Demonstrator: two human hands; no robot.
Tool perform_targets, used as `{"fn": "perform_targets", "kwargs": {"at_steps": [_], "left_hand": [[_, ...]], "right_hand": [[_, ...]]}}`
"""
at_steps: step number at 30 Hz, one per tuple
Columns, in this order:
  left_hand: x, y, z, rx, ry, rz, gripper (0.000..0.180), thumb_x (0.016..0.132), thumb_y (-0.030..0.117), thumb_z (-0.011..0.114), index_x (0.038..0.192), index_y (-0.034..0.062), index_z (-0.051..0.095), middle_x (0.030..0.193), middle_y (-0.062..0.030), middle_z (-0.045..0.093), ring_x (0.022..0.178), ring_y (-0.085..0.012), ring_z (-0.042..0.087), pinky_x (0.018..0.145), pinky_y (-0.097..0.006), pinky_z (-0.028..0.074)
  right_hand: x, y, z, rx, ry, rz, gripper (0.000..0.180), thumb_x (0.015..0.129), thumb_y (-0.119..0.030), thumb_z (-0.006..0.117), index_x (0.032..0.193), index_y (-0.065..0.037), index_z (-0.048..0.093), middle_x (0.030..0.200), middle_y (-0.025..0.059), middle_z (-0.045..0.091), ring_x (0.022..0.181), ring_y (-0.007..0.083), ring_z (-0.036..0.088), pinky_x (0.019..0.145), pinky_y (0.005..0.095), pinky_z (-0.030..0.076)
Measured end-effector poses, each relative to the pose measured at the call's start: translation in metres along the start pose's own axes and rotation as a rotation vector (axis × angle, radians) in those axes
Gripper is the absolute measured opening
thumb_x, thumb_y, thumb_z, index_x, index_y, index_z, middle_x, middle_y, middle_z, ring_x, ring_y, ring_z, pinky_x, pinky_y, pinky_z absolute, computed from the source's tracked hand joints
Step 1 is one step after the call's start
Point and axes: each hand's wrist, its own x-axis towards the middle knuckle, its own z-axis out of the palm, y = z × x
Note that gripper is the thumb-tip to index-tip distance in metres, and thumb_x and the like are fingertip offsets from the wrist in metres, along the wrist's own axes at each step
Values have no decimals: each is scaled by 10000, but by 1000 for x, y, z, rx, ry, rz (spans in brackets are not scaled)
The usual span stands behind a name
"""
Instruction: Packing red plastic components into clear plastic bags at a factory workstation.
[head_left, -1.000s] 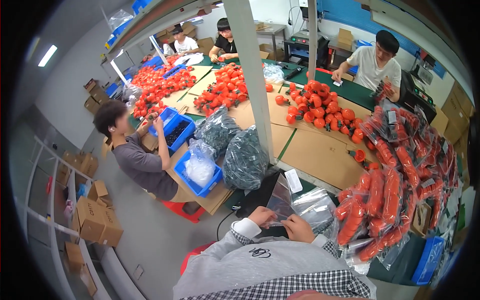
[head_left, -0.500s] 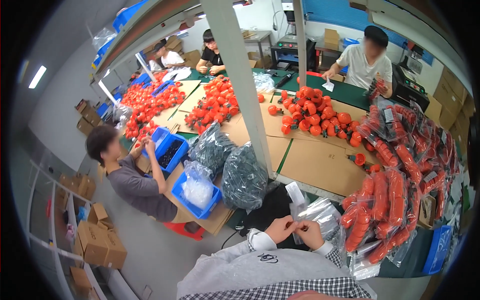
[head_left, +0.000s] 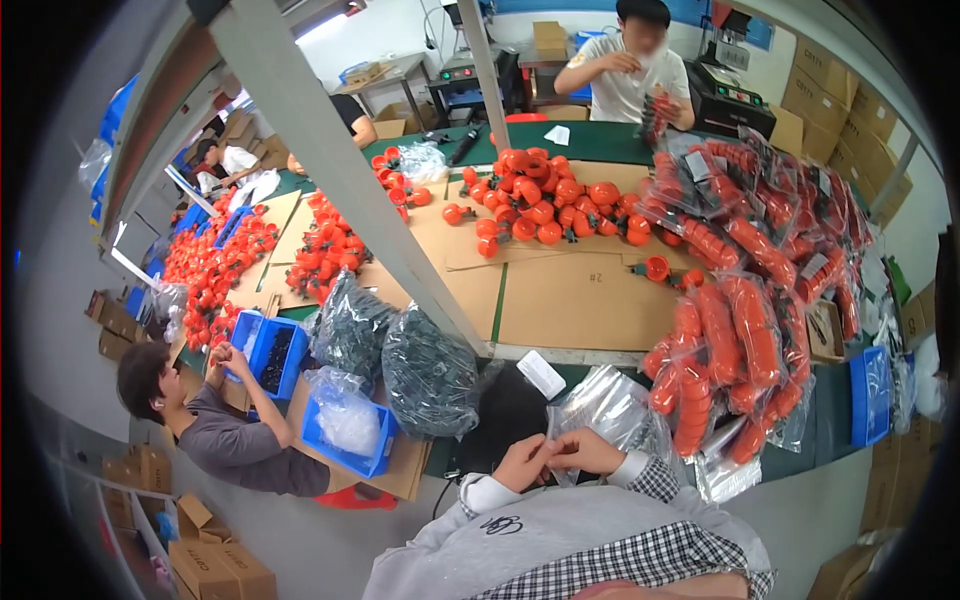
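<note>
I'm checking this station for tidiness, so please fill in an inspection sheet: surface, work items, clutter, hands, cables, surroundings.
Surface: green table, partly covered by cardboard.
Work items: clear bags near the front edge; loose red parts on cardboard; bagged red parts heaped at right.
Clutter: white card behind the clear bags; full dark bags by the post.
Hands: left hand and right hand meet at the fingertips; whether anything is pinched is unclear.
Cables: thin black cable by the left sleeve.
Surroundings: co-worker seated at left; cartons at lower left.
</note>
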Motion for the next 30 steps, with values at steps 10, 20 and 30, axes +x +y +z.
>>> {"fn": "perform_targets", "kwargs": {"at_steps": [10, 20, 30], "left_hand": [[-1, -2, 2, -252, -94, 65, 230, 955, 225, 389, 877, 33, 489, 703, -31, 548, 597, -90, 538, 547, -231, 475], [-4, -15, 22, -210, -219, 146, 211, 958, 194, 378, 880, 27, 481, 689, -25, 526, 585, -85, 526, 558, -230, 454], [-11, 9, 32, -181, -120, 283, 204, 956, 171, 365, 923, 7, 482, 760, -44, 528, 636, -85, 509, 585, -229, 433]], "right_hand": [[-8, -1, 2, 398, -94, 31, 137, 868, -139, 566, 773, -44, 538, 739, 12, 572, 656, 82, 520, 592, 203, 411], [-27, -18, -15, 72, -188, 119, 215, 867, -180, 571, 730, -15, 579, 603, 1, 554, 528, 58, 505, 494, 188, 400], [-28, -9, 4, 419, 4, -112, 165, 841, -67, 521, 707, 12, 577, 657, 64, 599, 472, 86, 495, 469, 232, 435]]}}
